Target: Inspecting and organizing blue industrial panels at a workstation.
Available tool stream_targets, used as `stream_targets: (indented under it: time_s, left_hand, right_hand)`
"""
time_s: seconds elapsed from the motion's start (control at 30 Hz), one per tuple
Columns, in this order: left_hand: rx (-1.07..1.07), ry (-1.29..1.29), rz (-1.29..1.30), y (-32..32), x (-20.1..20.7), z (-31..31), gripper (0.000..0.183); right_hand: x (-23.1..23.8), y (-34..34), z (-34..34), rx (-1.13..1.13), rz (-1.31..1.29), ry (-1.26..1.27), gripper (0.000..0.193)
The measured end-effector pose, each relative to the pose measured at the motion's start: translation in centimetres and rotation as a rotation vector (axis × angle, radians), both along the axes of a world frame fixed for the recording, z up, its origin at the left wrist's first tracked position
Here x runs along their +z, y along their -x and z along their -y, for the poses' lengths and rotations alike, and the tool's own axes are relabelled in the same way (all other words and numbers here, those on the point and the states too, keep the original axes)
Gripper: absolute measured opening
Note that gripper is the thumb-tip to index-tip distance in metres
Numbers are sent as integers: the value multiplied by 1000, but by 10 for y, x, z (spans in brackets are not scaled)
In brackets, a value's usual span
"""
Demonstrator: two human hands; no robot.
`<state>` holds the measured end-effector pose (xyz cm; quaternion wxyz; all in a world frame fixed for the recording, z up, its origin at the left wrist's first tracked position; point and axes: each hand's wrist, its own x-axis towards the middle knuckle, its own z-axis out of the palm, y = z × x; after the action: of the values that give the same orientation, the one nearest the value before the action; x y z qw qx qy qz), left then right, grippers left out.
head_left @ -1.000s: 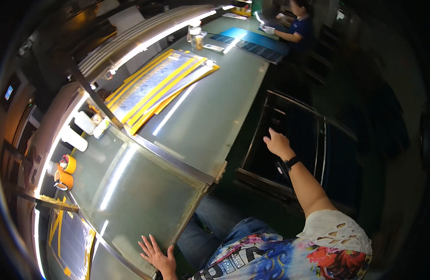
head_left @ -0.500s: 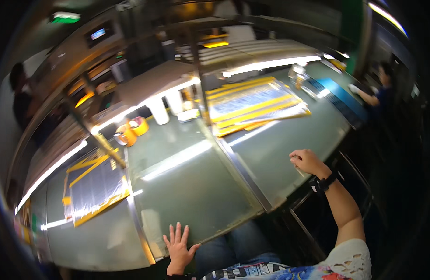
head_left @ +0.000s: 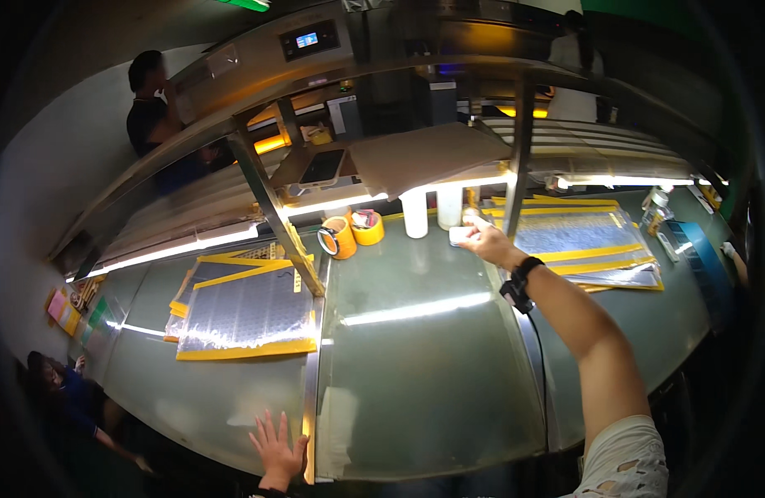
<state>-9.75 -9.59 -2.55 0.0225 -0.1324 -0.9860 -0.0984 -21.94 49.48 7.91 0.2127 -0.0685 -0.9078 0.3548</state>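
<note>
My left hand (head_left: 278, 452) lies at the near edge of the glass-topped table (head_left: 424, 382), fingers spread, beside a metal divider strip (head_left: 310, 415). It holds nothing. My right arm reaches across to the back of the table. There my right hand (head_left: 488, 242), with a black band and small device at the wrist, has its fingers closed on a small white object (head_left: 459, 235); its kind is partly hidden by the fingers. Close by stand a white bottle (head_left: 415, 214) and a second whitish bottle (head_left: 449, 207). Left of these are an orange tape roll (head_left: 341, 239) and a yellow tape roll (head_left: 367, 228).
Yellow-edged mesh sheets (head_left: 249, 311) lie at left, and another stack (head_left: 577, 241) at right. A metal post (head_left: 274, 212) and a lit shelf (head_left: 432, 158) rise over the table's back. A phone (head_left: 322, 167) rests there. Other people stand around, one at lower left (head_left: 67, 398).
My right hand has moved from above the near right of the table to the white object at the back. My left hand stays spread at the near edge. The view has turned.
</note>
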Motion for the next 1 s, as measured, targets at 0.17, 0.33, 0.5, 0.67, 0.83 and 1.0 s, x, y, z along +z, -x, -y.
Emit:
stream_targets:
  time_s: [0.17,0.33,0.5,0.67,0.83,1.0]
  left_hand:
    - [24,-58,60,4,11,-15,68]
    - [36,23,53,1,2,-2,69]
    - [17,75,-3,2,-10,5,65]
    - [11,129,39,-2,-10,11,80]
    - [25,-78,55,0,10,0,70]
    - [-53,-112,-97,0,-3,5,95]
  right_hand:
    - [-25,114,6,-126,-363,-342,62]
    - [2,191,27,-171,48,-251,47]
    - [-10,207,24,-177,10,-385,39]
    - [13,139,73,-66,-18,-193,20]
    - [11,27,126,272,-168,-64,60]
    - [47,-111,223,518,-152,44,67]
